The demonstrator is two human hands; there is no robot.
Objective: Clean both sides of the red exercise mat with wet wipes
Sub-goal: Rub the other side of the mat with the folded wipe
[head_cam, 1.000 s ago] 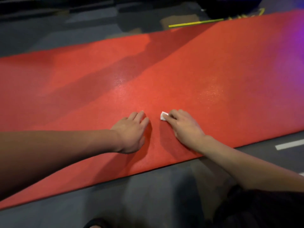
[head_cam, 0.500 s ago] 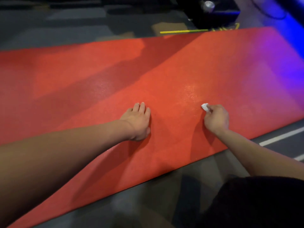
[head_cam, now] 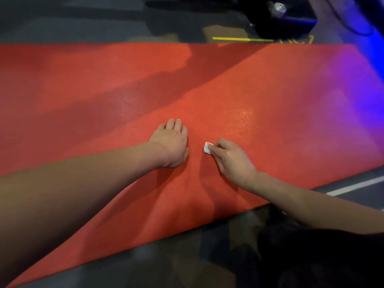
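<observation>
**Wiping a soft mat with a small damp wad**

Lying flat on the dark floor, the red exercise mat [head_cam: 270, 84] fills most of the view, its near long edge running diagonally in front of the person. It looks thin, flexible and grainy, so I judge it light but floppy. It should drag or ripple under a sideways rub unless pinned, and a faint crease already shows in the surface between the two arms. For turning it over to reach the other side, the near long edge or a corner seems the sensible place to take hold, lifted with both hands because one hand would only fold it. A pale sheen just beyond the hands suggests a damp patch.

The wet wipe [head_cam: 207, 147] is a small white crumpled wad, soft and limp, likely to bunch further under pressure, so it wants to be pressed down rather than only pinched.

The left hand [head_cam: 171, 143] rests palm down on the mat with its fingers laid out straight and close together, holding nothing and apparently steadying the sheet. The right hand [head_cam: 230, 157] is just beside it, its fingers curled over the wipe and pinching it against the mat, with only the wipe's end peeping out at the fingertips. How the thumb lies I cannot tell.
</observation>
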